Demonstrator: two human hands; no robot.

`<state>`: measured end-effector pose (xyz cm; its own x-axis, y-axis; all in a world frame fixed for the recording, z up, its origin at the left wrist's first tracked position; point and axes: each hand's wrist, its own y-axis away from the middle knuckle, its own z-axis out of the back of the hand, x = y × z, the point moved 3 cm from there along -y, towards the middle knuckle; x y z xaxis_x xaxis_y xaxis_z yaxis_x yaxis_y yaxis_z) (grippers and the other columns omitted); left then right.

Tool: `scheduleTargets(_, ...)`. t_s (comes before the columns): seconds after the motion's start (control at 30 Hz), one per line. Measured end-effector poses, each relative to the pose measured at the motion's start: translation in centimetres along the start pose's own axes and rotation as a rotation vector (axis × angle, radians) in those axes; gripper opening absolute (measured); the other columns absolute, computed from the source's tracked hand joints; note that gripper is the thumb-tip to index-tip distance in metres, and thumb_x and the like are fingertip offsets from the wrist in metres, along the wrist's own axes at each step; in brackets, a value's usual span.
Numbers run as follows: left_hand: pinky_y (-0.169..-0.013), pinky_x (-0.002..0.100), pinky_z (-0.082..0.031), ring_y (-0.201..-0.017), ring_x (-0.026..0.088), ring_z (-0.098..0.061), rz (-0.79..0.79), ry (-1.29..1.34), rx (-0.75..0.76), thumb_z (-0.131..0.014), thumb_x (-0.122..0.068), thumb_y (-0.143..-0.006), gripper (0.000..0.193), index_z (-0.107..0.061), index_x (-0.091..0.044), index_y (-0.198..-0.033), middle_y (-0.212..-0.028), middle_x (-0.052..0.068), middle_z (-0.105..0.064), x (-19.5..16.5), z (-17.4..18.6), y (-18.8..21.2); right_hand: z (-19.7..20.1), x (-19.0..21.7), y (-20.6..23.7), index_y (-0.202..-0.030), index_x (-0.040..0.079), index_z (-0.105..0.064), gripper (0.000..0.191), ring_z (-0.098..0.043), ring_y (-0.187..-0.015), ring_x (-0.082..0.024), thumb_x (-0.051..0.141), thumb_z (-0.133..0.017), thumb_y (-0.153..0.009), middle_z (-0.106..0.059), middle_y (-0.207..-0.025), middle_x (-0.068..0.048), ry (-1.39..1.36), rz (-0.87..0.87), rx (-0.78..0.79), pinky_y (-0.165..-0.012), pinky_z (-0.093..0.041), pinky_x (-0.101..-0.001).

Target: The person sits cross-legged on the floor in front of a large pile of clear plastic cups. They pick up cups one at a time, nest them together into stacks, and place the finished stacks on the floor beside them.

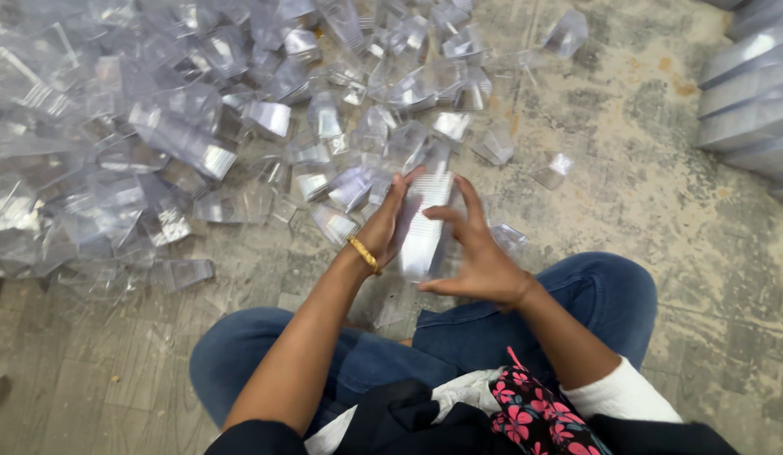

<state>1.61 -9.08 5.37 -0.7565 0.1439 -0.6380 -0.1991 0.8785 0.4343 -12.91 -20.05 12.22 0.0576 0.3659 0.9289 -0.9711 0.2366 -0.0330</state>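
Posture: person sat cross-legged on a worn grey floor [661, 194], knees in blue jeans [593, 295] spread to either side, seen from above.
Stack: a nested column of clear plastic cups [423, 223] stood roughly upright between both hands, just in front of the knees and near the edge of the heap.
Left hand: the left hand [383, 227], with a gold bangle [364, 254] at the wrist, pressed its palm and fingers along the left side of the stack, clasping it.
Right hand: the right hand [480, 253] cupped the stack from the right, fingers curled over its upper part and thumb pointing left beneath it, grasping the same column.
Heap: a wide pile of loose clear plastic pieces [181, 126] covered the floor ahead and to the left, reaching up to the hands.
Strays: a few single clear pieces [553, 168] lay apart from the pile on the bare floor to the right.
Right edge: long stacked rows of clear containers [749, 93] lay at the upper right, well apart from the hands.
Clothing: a dark floral cloth [534, 413] and a white sleeve [623, 392] showed at the bottom.
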Motion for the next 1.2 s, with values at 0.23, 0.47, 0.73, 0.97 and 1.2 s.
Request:
scheduleTargets(0.23, -0.086, 0.036, -0.056, -0.104, 0.020, -0.068, -0.161, -0.490, -0.291, -0.052, -0.038, -0.101, 0.051, -0.041, -0.025, -0.149, -0.128, 0.008, -0.066, -4.1, 5.5, 0.8, 20.6, -13.6, 9.3, -0.150, 0.021, -0.045, 0.069, -0.048, -0.144, -0.031, 0.051, -0.079, -0.098, -0.047, -0.154, -0.010, -0.901, -0.218, -0.830, -0.120, -0.048, -0.0484)
scheduleTargets(0.47, -0.078, 0.028, -0.052, -0.096, 0.015, -0.070, -0.269, -0.623, -0.646, -0.059, -0.029, -0.101, 0.040, -0.056, -0.012, -0.137, -0.115, 0.006, -0.073, -7.5, 9.1, 4.2, 32.3, -23.0, 9.1, -0.152, 0.023, -0.042, 0.093, -0.034, -0.151, -0.033, 0.065, -0.079, -0.078, -0.040, -0.164, -0.003, -0.973, -0.207, -1.165, -0.126, -0.032, -0.0623)
scheduleTargets(0.73, -0.087, 0.037, -0.055, -0.101, 0.026, -0.074, -0.209, -0.923, -0.817, -0.064, -0.036, -0.094, 0.049, -0.057, -0.015, -0.138, -0.120, 0.014, -0.071, -7.1, 11.5, 5.8, 37.3, -22.5, 8.0, -0.155, 0.018, -0.036, 0.101, -0.031, -0.152, -0.035, 0.068, -0.078, -0.079, -0.039, -0.164, -0.008, -0.951, -0.143, -1.340, -0.128, -0.017, -0.0638)
scheduleTargets(0.97, -0.116, 0.054, -0.032, -0.130, 0.058, -0.045, 0.435, -1.394, -0.966, -0.071, -0.063, -0.086, 0.100, -0.020, -0.024, -0.162, -0.151, 0.043, -0.025, -3.8, 18.2, 2.0, 29.7, -23.5, 5.0, -0.149, 0.015, -0.047, 0.082, -0.044, -0.143, -0.028, 0.044, -0.077, -0.078, -0.052, -0.153, -0.006, -0.631, -0.421, -1.109, -0.117, -0.030, -0.0534)
scheduleTargets(1.2, -0.113, 0.046, -0.042, -0.133, 0.051, -0.047, -0.006, -1.229, -0.667, -0.071, -0.036, -0.082, 0.091, -0.027, -0.008, -0.158, -0.151, 0.034, -0.033, 0.9, 13.0, -3.1, 16.2, -16.3, -0.5, -0.134, 0.007, -0.061, 0.043, -0.059, -0.132, -0.023, 0.010, -0.077, -0.095, -0.063, -0.139, -0.010, 0.115, -0.106, -0.460, -0.112, -0.048, -0.0353)
